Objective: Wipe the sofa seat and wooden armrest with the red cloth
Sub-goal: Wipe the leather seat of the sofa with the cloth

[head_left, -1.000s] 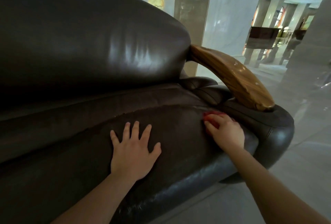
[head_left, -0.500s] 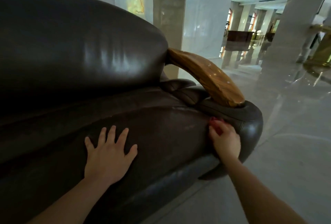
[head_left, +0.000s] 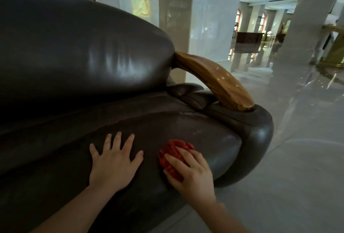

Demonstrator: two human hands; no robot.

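Dark leather sofa seat (head_left: 195,132) in a marble-floored hall. The right hand (head_left: 189,174) presses a bunched red cloth (head_left: 172,155) flat against the seat cushion, fingers (head_left: 174,160) spread over the cloth rather than curled round it; whether the thumb pinches the fabric cannot be told. Just beside this grip, on its left, the left hand (head_left: 115,162) lies open and flat on the leather, holding nothing. Up and to the right of the grip, well apart from it, the wooden armrest (head_left: 216,82) curves down onto the rounded leather arm end (head_left: 258,136). Behind the grip rises the glossy backrest (head_left: 83,56); beyond the armrest stand pale columns (head_left: 210,18) and a polished floor (head_left: 297,158). Much of the cloth is covered by the hand. Both forearms are cut off by the lower edge, the sofa by the left edge; distant furnishings are too blurred to identify.
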